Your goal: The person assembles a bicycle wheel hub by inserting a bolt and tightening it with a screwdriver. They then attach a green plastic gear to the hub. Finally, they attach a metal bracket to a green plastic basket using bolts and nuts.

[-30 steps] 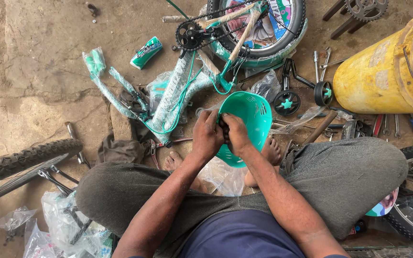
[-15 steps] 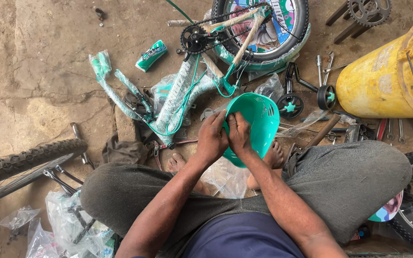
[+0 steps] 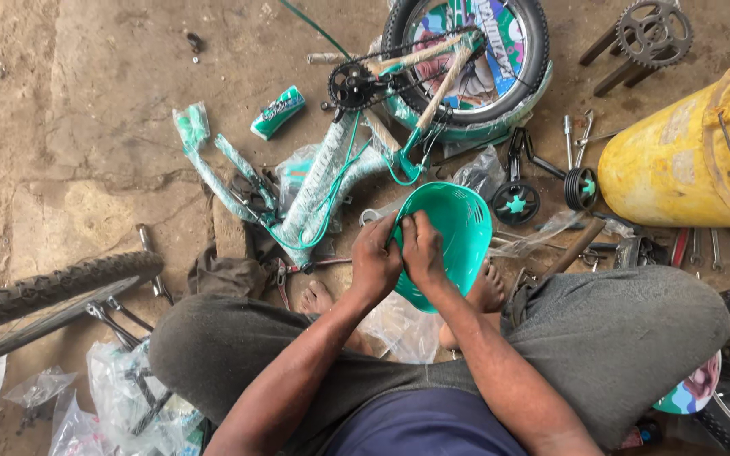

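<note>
Pinching the near rim of the round turquoise plastic basket [image 3: 449, 241] with both hands, left [image 3: 375, 263] and right [image 3: 422, 252], closed on it just below the wrapped turquoise bicycle frame [image 3: 318, 198], the person could probably crack the thin plastic by pressing hard.

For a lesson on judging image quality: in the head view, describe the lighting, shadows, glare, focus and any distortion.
Head view: soft, even daylight, no hard shadows; only faint shade under the knees. No strong glare; a mild sheen on the yellow drum. Both hands, left hand and right hand, and the teal basket look sharp. The wide lens bends the edges: the tyre at left looks curved and stretched.
</note>
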